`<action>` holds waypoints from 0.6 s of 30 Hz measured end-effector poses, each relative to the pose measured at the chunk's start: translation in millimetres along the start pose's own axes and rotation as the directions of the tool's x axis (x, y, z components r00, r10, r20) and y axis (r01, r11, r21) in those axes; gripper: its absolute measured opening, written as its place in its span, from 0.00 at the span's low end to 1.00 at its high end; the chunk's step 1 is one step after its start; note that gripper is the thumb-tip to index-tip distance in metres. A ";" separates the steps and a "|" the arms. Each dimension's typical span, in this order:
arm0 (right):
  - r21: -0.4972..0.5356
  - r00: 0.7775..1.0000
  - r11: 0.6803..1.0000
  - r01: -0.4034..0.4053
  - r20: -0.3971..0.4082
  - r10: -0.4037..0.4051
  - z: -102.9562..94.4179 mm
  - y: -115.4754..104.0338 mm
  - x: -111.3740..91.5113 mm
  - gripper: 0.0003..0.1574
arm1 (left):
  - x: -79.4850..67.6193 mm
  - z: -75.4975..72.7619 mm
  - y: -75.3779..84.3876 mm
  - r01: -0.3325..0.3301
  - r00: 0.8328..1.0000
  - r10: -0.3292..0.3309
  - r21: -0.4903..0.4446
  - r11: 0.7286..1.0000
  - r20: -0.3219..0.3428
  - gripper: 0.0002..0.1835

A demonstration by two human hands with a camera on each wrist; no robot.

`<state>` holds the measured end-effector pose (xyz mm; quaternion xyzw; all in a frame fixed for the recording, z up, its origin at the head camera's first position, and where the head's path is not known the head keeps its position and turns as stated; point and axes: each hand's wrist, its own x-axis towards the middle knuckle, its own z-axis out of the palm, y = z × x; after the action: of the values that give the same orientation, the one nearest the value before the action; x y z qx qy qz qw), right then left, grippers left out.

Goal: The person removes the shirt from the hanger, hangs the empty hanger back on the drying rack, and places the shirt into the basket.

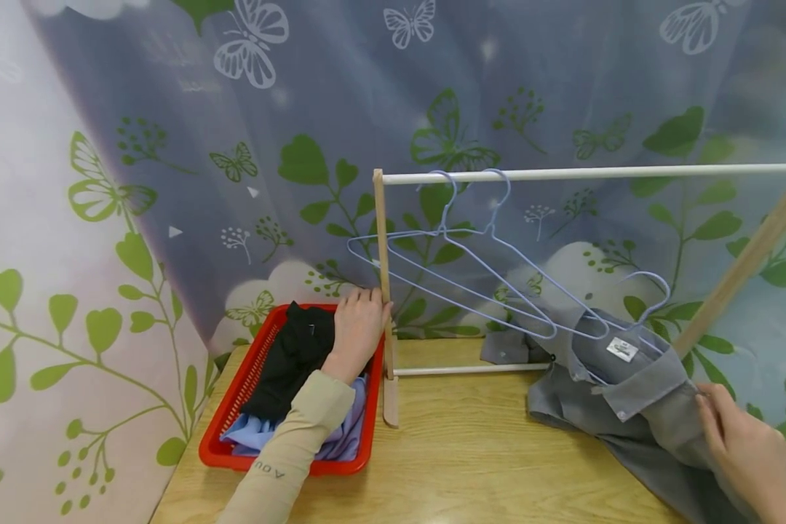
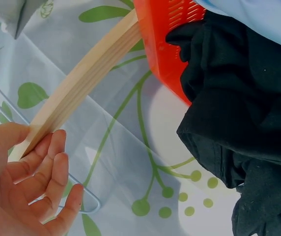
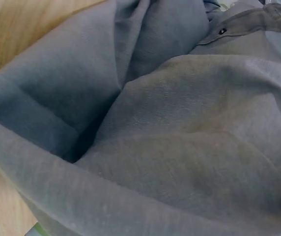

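Note:
My left hand [image 1: 359,329] holds the wooden upright [image 1: 383,255] of a small clothes rack. In the left wrist view, the thumb and forefinger pinch the upright [image 2: 84,73] while the other fingers stay loosely bent. At the right, a grey collared shirt [image 1: 677,418] is on a light blue hanger [image 1: 661,285], whose hook sticks up above the collar. The right hand [image 1: 749,444] grips the shirt near its shoulder, its lower part draping over the table. Grey cloth [image 3: 189,128] fills most of the right wrist view, which shows only a sliver of the hand.
Two light blue hangers [image 1: 461,249] hang from the rack's white top rod [image 1: 583,173]. Beside the upright stands a red basket [image 1: 211,445] holding a black garment [image 1: 295,364] and blue and purple clothes [image 1: 343,429]. A patterned curtain [image 1: 340,94] hangs behind the wooden table [image 1: 458,451].

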<state>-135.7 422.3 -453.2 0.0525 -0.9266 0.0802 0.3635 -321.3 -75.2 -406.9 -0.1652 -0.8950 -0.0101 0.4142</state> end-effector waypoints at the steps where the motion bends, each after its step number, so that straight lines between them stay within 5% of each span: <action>1: 0.005 1.000 1.000 0.010 0.005 -0.011 0.6 -0.8 -2.0 0.09 | -0.2 0.2 0.1 0.001 1.000 -0.001 -0.002 1.000 0.000 0.16; 18: 0.066 0.996 0.994 0.086 -0.033 -0.084 -1.2 -15.2 -19.9 0.10 | 0.0 1.0 1.1 0.021 1.000 -0.020 -0.032 0.999 0.017 0.15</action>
<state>-118.0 408.3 -464.2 0.1028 -0.9147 0.0966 0.3787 -321.7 -74.1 -407.7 -0.1627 -0.8998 -0.0273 0.4039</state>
